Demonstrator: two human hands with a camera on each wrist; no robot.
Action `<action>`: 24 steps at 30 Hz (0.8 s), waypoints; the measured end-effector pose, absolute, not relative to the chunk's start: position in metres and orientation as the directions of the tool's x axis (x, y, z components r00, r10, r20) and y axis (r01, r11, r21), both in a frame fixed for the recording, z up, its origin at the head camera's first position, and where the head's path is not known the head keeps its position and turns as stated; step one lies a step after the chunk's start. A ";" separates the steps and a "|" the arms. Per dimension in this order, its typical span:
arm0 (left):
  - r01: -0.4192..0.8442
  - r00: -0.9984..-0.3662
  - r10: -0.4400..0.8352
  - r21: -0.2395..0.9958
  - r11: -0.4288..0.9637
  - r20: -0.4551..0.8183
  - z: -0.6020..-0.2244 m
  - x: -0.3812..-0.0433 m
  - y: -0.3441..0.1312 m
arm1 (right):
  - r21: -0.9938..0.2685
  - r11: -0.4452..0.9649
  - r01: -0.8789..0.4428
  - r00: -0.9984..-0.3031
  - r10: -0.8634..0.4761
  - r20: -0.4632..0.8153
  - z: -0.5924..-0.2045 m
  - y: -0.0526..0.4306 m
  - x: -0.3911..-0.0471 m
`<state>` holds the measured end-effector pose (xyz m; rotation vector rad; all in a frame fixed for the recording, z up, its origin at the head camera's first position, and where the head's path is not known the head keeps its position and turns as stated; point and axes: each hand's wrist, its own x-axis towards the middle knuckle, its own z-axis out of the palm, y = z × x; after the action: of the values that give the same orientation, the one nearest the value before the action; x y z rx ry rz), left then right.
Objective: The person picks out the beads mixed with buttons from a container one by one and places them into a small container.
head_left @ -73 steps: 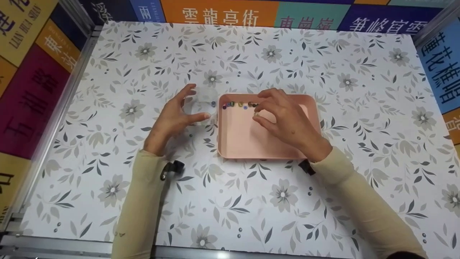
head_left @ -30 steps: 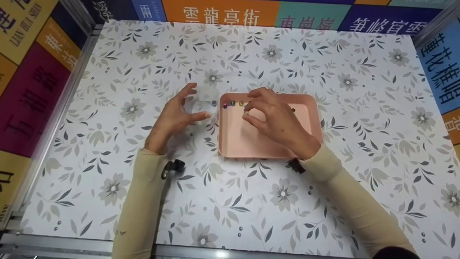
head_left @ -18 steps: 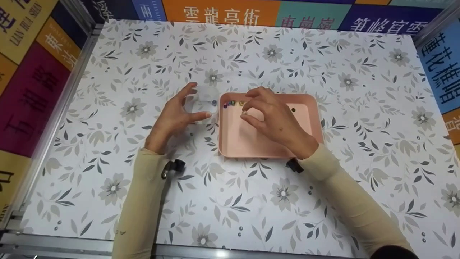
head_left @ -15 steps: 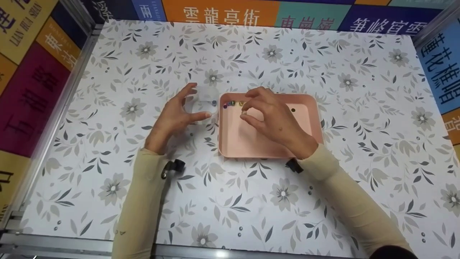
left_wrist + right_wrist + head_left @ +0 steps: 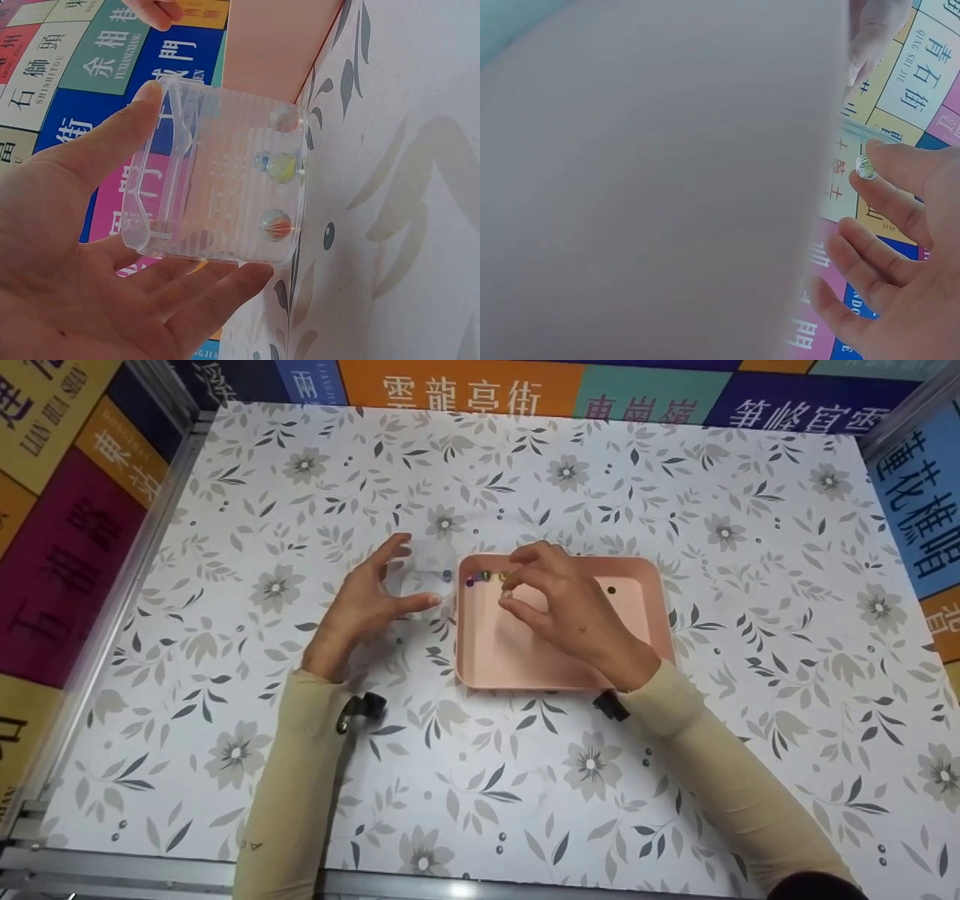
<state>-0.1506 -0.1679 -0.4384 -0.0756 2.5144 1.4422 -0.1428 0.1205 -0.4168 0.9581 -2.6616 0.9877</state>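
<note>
A clear plastic box [image 5: 217,180] stands just left of the pink tray [image 5: 555,671]. My left hand [image 5: 360,600] holds the box between thumb and fingers, one on each side. Several glass marbles [image 5: 274,225] lie on the box's bottom in the left wrist view. Over the tray, my right hand [image 5: 574,604] pinches a clear marble with a green-yellow swirl [image 5: 865,167] between thumb and index finger, the other fingers spread loosely. More marbles [image 5: 470,582] line the tray's far side, some hidden behind the right hand; a dark marble [image 5: 611,590] lies to its right.
A white tabletop [image 5: 480,795] with a grey leaf and flower print extends around the box and tray. Coloured panels with large characters [image 5: 461,394] border it at the back and sides. The tray's wall, blurred, fills much of the right wrist view.
My right hand has moved left across the tray with the pinched marble, then slowed, uncovering the dark marble at the right. The left hand and the box have stayed put.
</note>
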 end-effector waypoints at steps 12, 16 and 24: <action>-0.153 -0.971 0.079 0.841 0.519 -0.226 -0.438 -0.150 -0.168 | -0.545 0.578 -0.608 -0.789 -0.516 0.333 -0.416 0.113 -0.143; -0.153 -0.972 0.074 0.837 0.525 -0.224 -0.438 -0.151 -0.168 | -0.547 0.572 -0.611 -0.787 -0.515 0.340 -0.415 0.111 -0.144; -0.167 -0.969 0.064 0.827 0.536 -0.237 -0.437 -0.151 -0.168 | -0.575 0.551 -0.605 -0.788 -0.517 0.334 -0.414 0.107 -0.145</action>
<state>-0.1507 -0.1675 -0.4374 -0.0864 2.5369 1.4042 -0.1449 0.1069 -0.4142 0.9647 -2.6537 1.0577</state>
